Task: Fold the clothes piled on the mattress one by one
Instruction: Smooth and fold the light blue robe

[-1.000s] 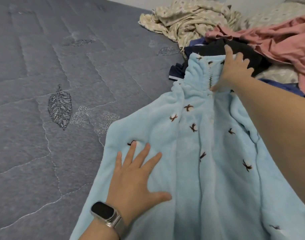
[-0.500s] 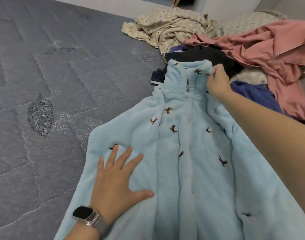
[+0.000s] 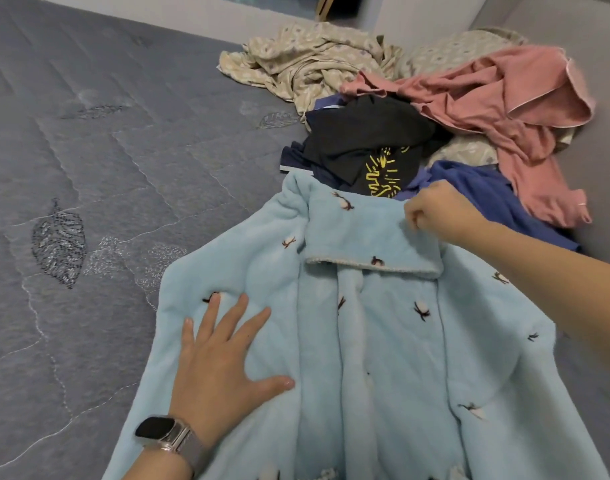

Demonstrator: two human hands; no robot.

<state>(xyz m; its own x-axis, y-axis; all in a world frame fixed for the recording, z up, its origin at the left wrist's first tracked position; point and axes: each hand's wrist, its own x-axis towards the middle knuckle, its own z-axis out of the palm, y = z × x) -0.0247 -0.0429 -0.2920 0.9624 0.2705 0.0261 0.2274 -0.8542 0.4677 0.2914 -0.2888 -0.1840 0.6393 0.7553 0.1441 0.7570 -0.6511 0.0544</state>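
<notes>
The grey quilted mattress (image 3: pixel 88 168) fills the frame from 7 to 11 o'clock, a stitched leaf motif (image 3: pixel 59 242) at 9 o'clock. Just in from there, toward 7 o'clock, the left hand (image 3: pixel 220 358) lies flat on the light blue fleece jacket (image 3: pixel 383 358), fingers straight and spread, thumb out to the side; it grips nothing, only presses the left front panel down. A smartwatch (image 3: pixel 161 433) sits on that wrist.

The jacket is spread front-up across the middle and the 5 to 6 o'clock part of the view, its collar (image 3: pixel 362 237) turned down toward the person. At about 2 o'clock from centre the right hand (image 3: pixel 435 211) is curled tight into a fist at the collar's right end — it pinches the fleece edge there.

Beyond the collar, from 12 to 2 o'clock, the remaining pile waits: a beige patterned garment (image 3: pixel 310 64), a black shirt with yellow print (image 3: pixel 365 140), a dark blue garment (image 3: pixel 487 192) and a pink garment (image 3: pixel 504 105), all crumpled and overlapping.

By my reading this is the laying-out step for one garment — collar being set, body pinned flat — with no fold made yet. The next move likely calls for releasing the collar, smoothing the right panel, then bringing a sleeve and side inward while the flat hand keeps the thick fleece from sliding
</notes>
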